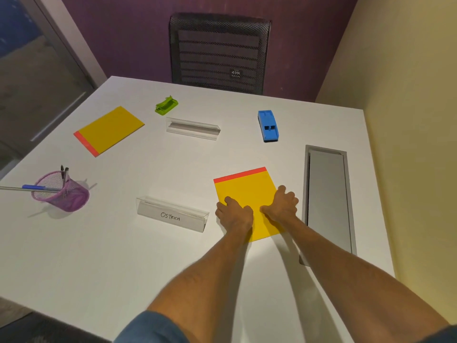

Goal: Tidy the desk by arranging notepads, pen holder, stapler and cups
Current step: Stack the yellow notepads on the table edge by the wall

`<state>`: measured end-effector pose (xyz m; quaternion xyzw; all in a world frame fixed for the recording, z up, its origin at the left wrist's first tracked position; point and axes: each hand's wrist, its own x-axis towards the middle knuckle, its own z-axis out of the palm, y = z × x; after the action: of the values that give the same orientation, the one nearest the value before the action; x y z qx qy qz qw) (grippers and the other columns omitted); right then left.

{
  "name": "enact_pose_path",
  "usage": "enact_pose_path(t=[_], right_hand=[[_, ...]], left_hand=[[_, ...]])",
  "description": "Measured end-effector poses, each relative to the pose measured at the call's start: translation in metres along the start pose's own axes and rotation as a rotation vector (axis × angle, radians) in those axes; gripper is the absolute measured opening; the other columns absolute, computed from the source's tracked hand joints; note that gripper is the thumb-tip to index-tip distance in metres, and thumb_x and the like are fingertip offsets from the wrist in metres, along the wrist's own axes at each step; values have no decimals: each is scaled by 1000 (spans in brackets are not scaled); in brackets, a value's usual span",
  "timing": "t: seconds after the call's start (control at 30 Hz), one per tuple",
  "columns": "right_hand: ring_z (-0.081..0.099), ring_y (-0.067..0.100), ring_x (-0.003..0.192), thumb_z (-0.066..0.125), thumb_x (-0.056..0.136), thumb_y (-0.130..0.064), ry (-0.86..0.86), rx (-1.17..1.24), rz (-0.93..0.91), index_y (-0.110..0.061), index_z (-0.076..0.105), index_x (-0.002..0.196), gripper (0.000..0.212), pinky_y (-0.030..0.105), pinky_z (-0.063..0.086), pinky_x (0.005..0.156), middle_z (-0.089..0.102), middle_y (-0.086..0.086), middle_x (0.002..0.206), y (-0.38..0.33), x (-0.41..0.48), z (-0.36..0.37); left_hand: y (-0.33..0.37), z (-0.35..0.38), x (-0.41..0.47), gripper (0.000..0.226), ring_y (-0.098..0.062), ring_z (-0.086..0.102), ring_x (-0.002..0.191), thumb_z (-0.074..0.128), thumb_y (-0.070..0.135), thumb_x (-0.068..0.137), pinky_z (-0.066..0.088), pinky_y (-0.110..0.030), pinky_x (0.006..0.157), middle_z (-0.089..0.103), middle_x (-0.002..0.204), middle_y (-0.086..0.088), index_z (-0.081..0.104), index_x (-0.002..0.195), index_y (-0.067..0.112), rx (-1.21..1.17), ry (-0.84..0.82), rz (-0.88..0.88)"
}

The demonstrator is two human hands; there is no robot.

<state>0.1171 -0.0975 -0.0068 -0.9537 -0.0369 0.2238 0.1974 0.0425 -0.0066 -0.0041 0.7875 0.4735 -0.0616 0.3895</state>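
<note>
Near notepad [247, 194] right of nameplate [171, 215]; pen holder [61, 191] far left; far notepad [108, 131] behind it; staplers [267, 125], apparently, further back.

Your left hand [234, 214] and right hand [282, 204] press flat on the near yellow notepad [247, 191], its red strip facing away, near the right side of the white bench [148, 256]. Just left stands a clear name stand [171, 214] lettered "OSTRICH". At far left, a purple mesh pen holder [61, 191] leans, pens sticking out. Farther off lie a second yellow notepad [108, 131], a green stapler [167, 105], another clear stand [193, 128] and a blue stapler [268, 125]. A black mesh chair [218, 50] faces you.
</note>
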Motion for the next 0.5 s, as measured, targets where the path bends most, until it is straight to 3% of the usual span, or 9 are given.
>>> enact_pose_path(t=[0.1,0.17,0.23,0.33,0.4,0.5], right_hand=[[49,37,116,69,86,-26,-15,207,118,-3,48,122,48,42,46,92,48,19,126,4,9,-9],[58,33,97,67,88,-17,-7,373,126,-1,56,112,31,39,50,80,58,17,112,12,13,-15],[57,26,83,64,89,-10,0,523,138,-2,59,113,26,33,48,69,59,14,100,18,13,-24],[57,23,75,67,87,-8,23,669,145,-9,64,113,25,24,46,57,64,17,105,27,10,-35],[60,27,81,67,87,-6,27,753,149,-11,65,110,24,30,53,64,63,19,112,33,5,-44],[60,35,97,64,88,-2,19,905,176,-11,63,106,20,46,55,85,58,19,120,45,-7,-59]], left_hand=[[5,-4,3,53,-35,34,126,55,27,90,40,-48,103,37,137,-17,34,135,8,-118,-30,-55],[7,-9,3,56,-35,34,125,55,29,89,41,-50,102,36,137,-17,32,136,9,-159,-58,-59],[9,-13,2,57,-34,34,125,56,30,90,42,-50,101,35,137,-18,30,137,10,-147,-77,-46],[15,-17,-2,58,-34,35,124,56,30,91,43,-49,100,35,137,-18,28,138,11,-102,-84,4],[21,-20,-5,58,-34,35,124,56,27,92,44,-47,99,35,138,-18,27,139,10,-106,-86,35],[30,-20,-13,57,-34,35,128,54,20,93,43,-47,99,36,140,-17,25,140,7,-170,-80,39]])
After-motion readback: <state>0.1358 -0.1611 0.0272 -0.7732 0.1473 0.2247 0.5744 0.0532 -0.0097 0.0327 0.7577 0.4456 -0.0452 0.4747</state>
